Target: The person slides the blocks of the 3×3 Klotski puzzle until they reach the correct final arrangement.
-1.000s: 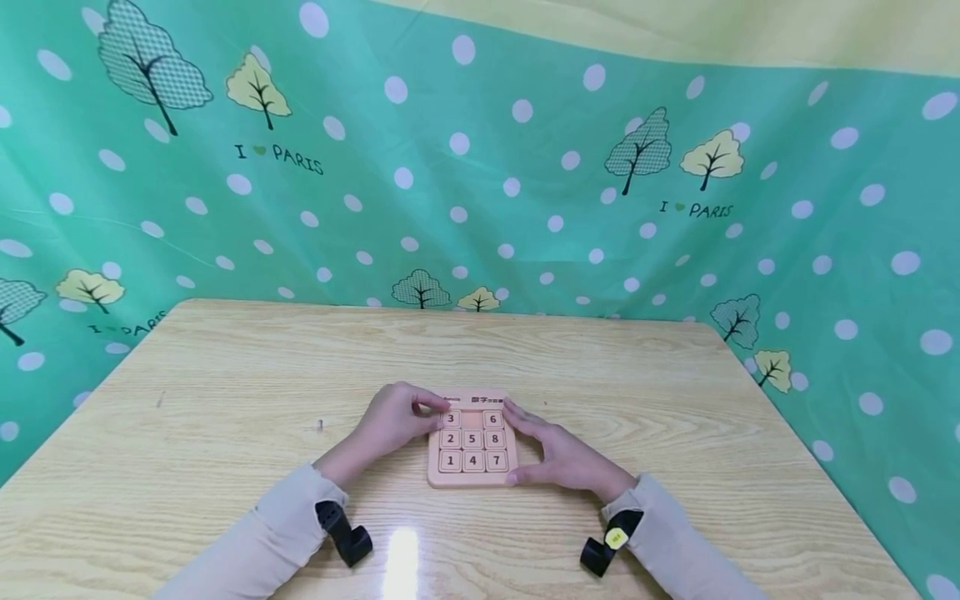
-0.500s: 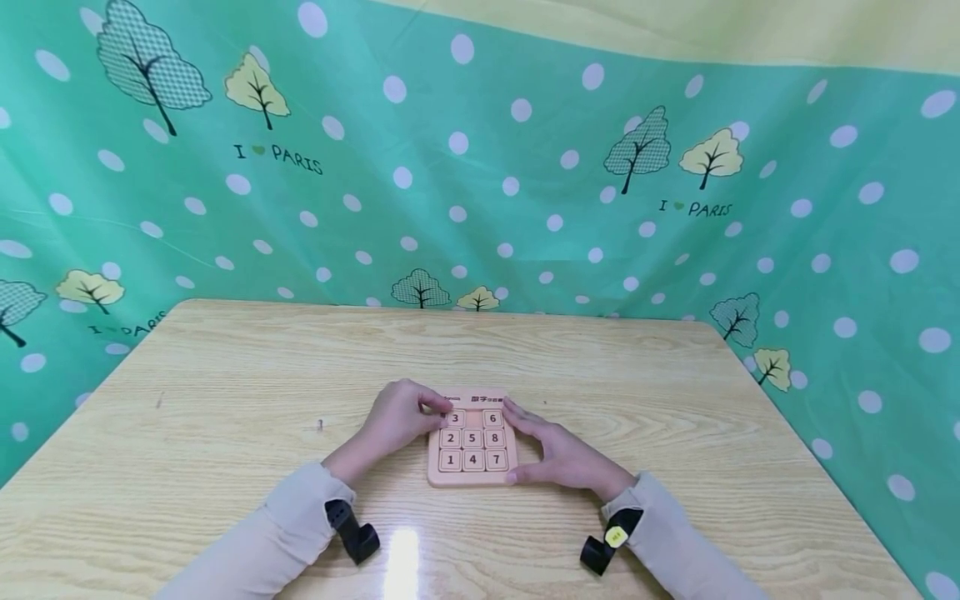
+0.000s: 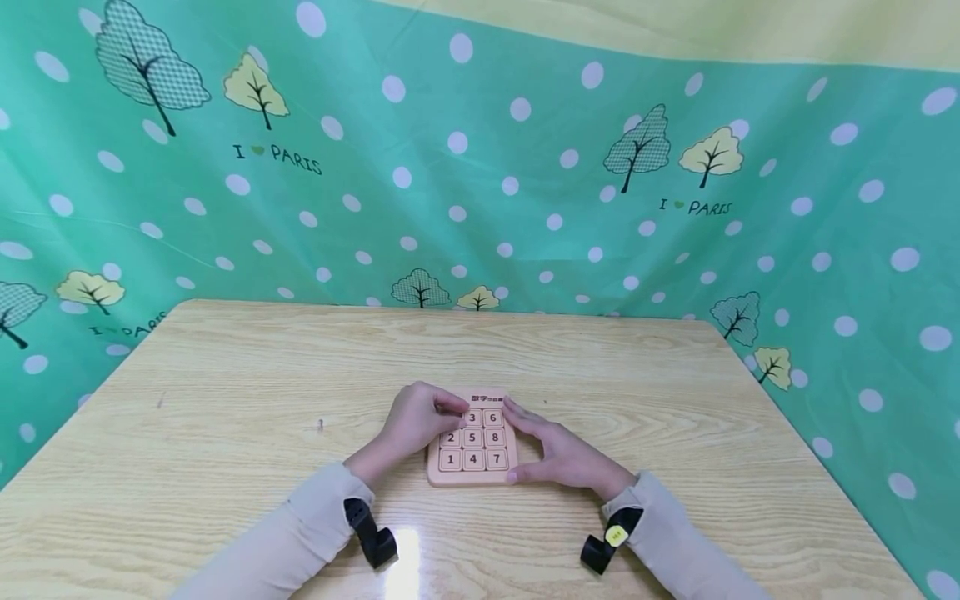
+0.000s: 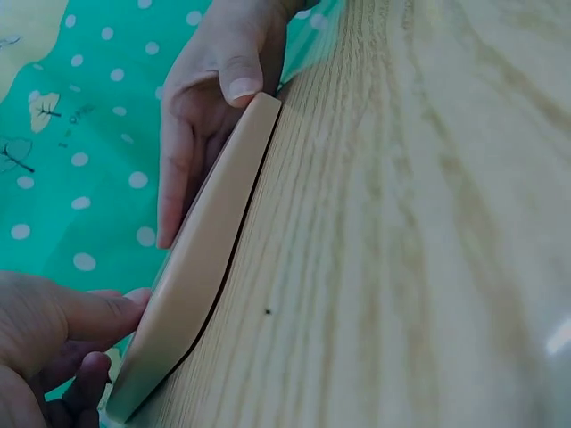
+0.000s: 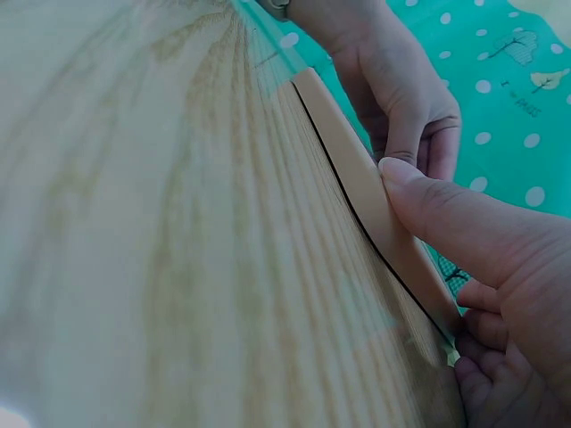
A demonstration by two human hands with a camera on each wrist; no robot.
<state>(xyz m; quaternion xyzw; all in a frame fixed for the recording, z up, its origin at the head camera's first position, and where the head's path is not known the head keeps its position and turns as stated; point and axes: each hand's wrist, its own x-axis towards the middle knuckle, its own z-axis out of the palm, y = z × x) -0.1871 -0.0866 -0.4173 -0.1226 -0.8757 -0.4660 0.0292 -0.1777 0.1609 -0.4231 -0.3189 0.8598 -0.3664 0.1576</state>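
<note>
A pale wooden sliding number puzzle (image 3: 472, 478) lies flat on the table, its numbered tiles in rows. In the head view, my left hand (image 3: 417, 418) reaches over the puzzle's upper left, thumb and forefinger at the number 3 tile (image 3: 472, 417). That tile stands in the top row's middle, beside the 6; the top left spot is hidden under my fingers. My right hand (image 3: 558, 454) grips the puzzle's right side, thumb at the lower corner and fingers along the upper edge. The right wrist view shows its thumb (image 5: 446, 201) against the puzzle's side wall (image 5: 366, 192).
The light wood-grain table (image 3: 247, 375) stretches around the puzzle on all sides. Behind it hangs a green dotted cloth (image 3: 420, 200) printed with trees. Both wrists wear black camera straps, and a bright glare spot (image 3: 403, 562) shows near the front.
My left hand has moved right, and the number 3 tile has slid from the top left spot into the top middle one. My right hand has stayed in place.
</note>
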